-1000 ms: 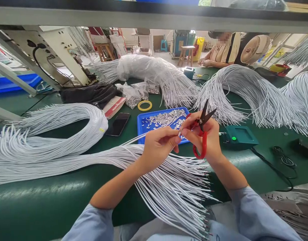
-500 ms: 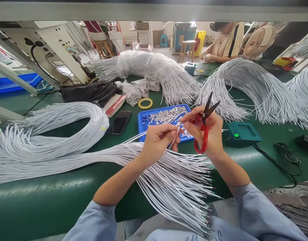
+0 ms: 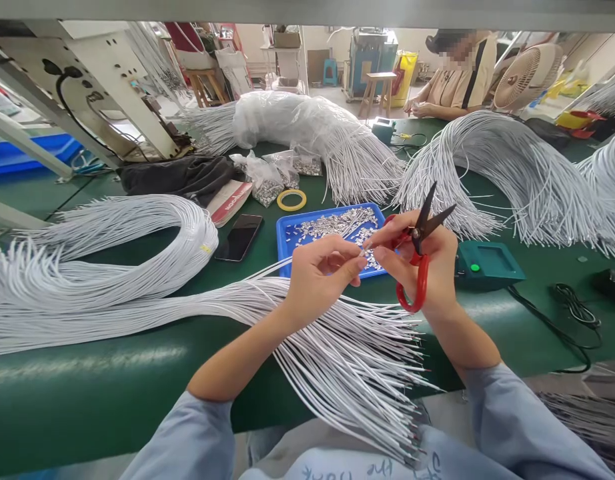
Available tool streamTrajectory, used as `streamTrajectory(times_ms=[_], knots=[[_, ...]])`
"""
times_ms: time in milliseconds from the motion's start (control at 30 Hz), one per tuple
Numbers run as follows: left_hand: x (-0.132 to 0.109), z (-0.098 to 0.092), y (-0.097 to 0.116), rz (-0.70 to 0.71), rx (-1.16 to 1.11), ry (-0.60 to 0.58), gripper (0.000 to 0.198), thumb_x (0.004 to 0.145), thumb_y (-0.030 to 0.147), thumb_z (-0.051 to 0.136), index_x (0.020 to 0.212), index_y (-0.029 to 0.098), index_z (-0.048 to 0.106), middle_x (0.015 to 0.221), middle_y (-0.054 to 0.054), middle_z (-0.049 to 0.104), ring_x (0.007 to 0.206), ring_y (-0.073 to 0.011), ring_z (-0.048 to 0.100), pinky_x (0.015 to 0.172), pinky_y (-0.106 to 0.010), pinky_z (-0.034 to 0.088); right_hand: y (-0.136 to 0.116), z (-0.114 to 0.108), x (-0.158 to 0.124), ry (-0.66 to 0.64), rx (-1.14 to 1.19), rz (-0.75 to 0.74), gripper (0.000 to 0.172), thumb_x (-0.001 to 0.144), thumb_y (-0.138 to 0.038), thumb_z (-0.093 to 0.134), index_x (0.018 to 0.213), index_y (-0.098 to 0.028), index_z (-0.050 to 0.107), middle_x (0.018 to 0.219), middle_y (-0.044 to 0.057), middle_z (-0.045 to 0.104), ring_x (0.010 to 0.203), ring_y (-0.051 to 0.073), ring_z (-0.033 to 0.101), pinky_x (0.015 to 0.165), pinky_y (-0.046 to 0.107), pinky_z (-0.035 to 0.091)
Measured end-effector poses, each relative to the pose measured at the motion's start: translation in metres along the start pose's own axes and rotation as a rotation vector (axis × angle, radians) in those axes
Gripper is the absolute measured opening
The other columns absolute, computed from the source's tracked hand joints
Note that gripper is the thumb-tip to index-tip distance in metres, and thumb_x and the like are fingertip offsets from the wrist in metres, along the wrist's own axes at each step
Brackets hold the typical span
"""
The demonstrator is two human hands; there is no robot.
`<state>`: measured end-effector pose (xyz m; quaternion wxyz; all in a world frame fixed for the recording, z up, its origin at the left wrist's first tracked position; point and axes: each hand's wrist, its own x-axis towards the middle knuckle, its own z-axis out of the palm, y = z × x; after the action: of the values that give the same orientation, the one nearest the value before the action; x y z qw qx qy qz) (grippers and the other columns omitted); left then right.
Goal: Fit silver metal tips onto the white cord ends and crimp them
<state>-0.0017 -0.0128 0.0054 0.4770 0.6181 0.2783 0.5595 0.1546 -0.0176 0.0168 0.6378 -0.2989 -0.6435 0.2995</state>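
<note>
Left hand and right hand drew together since half a second earlier. Left grip closed, pinching wire end. Right grip closed round red scissors, blades apart, fingertips meeting wire, just before blue tray.

On the table, the tray sits behind the wire ends, the phone left of it, the tape roll behind it, and the box on its right.
</note>
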Motion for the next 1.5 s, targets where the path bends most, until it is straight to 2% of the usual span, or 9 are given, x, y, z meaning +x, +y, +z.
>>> streamTrajectory(times_ms=[267, 500, 633, 767, 1000, 1300, 1500], knots=[[-0.0022, 0.0031, -0.0013, -0.009, 0.033, 0.021, 0.025, 0.076, 0.036, 0.081, 0.074, 0.014, 0.069, 0.066, 0.003, 0.06, 0.046, -0.0058, 0.06, 0.043, -0.016, 0.054, -0.0002, -0.0003, 0.0005, -0.013, 0.029, 0.003, 0.025, 0.073, -0.02, 0.082, 0.088, -0.026, 0.063, 0.072, -0.006, 0.071, 0.062, 0.009, 0.066, 0.051, 0.023, 0.049], [-0.0026, 0.002, 0.001, -0.017, -0.024, -0.075, 0.015, 0.085, 0.027, 0.073, 0.077, 0.015, 0.068, 0.062, 0.004, 0.06, 0.045, -0.0059, 0.062, 0.044, -0.014, 0.051, 0.0024, -0.0029, 0.0036, -0.037, 0.034, 0.04, 0.027, 0.072, -0.019, 0.083, 0.089, -0.025, 0.063, 0.071, -0.006, 0.071, 0.06, 0.009, 0.066, 0.055, 0.023, 0.055], [-0.0044, 0.0006, 0.0052, -0.01, 0.048, -0.115, 0.022, 0.09, 0.031, 0.067, 0.075, 0.015, 0.067, 0.057, 0.002, 0.061, 0.047, -0.0078, 0.061, 0.047, -0.018, 0.052, 0.0019, -0.0026, 0.001, -0.029, 0.019, 0.059, 0.027, 0.073, -0.021, 0.082, 0.09, -0.025, 0.062, 0.072, -0.005, 0.071, 0.06, 0.01, 0.066, 0.052, 0.024, 0.053], [-0.0056, -0.0014, 0.0054, 0.03, 0.077, -0.144, 0.025, 0.093, 0.027, 0.063, 0.071, 0.015, 0.066, 0.055, 0.001, 0.062, 0.049, -0.0075, 0.06, 0.05, -0.018, 0.051, 0.0006, -0.0016, 0.0, -0.037, 0.022, 0.053, 0.026, 0.072, -0.02, 0.082, 0.089, -0.026, 0.063, 0.072, -0.007, 0.07, 0.061, 0.009, 0.064, 0.053, 0.023, 0.052], [-0.0049, 0.0012, 0.0047, 0.063, 0.053, -0.115, 0.018, 0.091, 0.032, 0.067, 0.082, 0.017, 0.072, 0.056, 0.002, 0.062, 0.047, -0.0076, 0.059, 0.046, -0.019, 0.049, -0.0005, -0.0025, 0.0012, -0.036, -0.013, 0.055, 0.027, 0.071, -0.02, 0.082, 0.089, -0.026, 0.064, 0.074, -0.007, 0.07, 0.063, 0.009, 0.063, 0.059, 0.024, 0.056], [-0.0054, -0.0007, 0.0036, -0.038, 0.005, -0.162, 0.023, 0.091, 0.033, 0.066, 0.075, 0.015, 0.067, 0.057, 0.002, 0.061, 0.046, -0.0079, 0.06, 0.046, -0.018, 0.05, 0.002, -0.0036, 0.001, -0.058, 0.013, 0.059, 0.029, 0.07, -0.014, 0.081, 0.09, -0.026, 0.063, 0.072, -0.007, 0.068, 0.062, 0.008, 0.061, 0.056, 0.024, 0.054], [-0.0048, -0.0007, 0.0052, -0.104, -0.014, -0.187, 0.03, 0.09, 0.039, 0.066, 0.072, 0.015, 0.063, 0.056, 0.001, 0.06, 0.044, -0.0096, 0.059, 0.045, -0.02, 0.051, 0.0001, -0.004, 0.0022, -0.059, -0.022, 0.073, 0.026, 0.072, -0.019, 0.08, 0.088, -0.026, 0.06, 0.071, -0.006, 0.067, 0.059, 0.01, 0.061, 0.055, 0.027, 0.055]])
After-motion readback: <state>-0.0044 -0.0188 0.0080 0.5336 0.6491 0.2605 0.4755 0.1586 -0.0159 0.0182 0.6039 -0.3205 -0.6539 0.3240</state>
